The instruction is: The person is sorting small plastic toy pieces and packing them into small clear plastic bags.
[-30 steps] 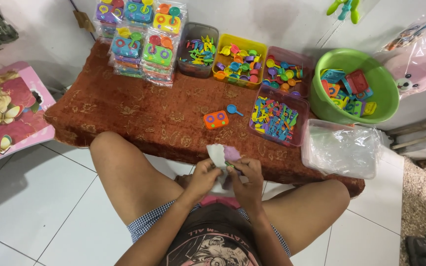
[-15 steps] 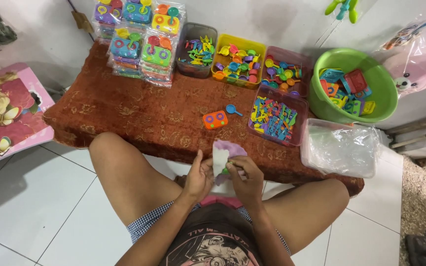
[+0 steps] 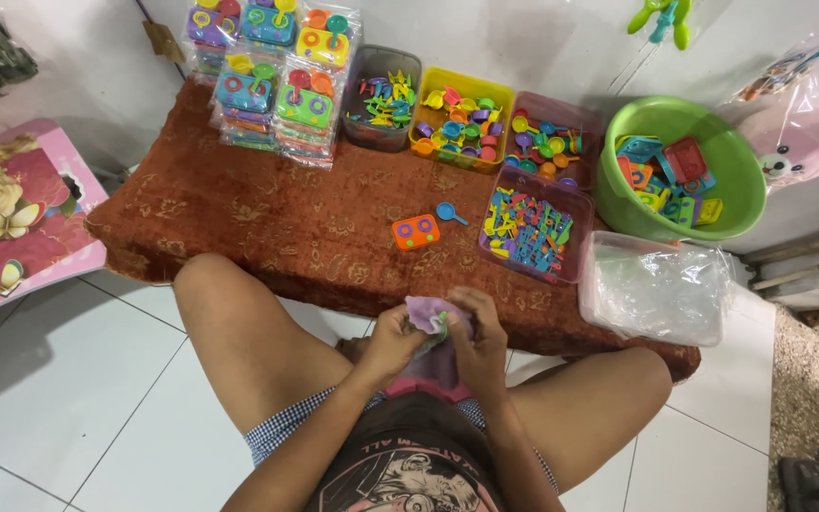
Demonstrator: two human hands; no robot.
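My left hand and my right hand are closed together on a small clear plastic bag that holds purple and green toy pieces, just in front of my lap. The bag sits between my thumbs and fingers at the near edge of a low table under a rust-red patterned cloth. On the cloth beyond my hands lie an orange toy stove and a small blue toy spoon.
Across the back stand stacked packs of toy sets, a grey box, a yellow box and two pink boxes of small toys. A green basin and a pile of clear bags are at right. A floral board lies left.
The bag has come down from upright in front of my hands to bunched between them. My hands have closed in more tightly around it.
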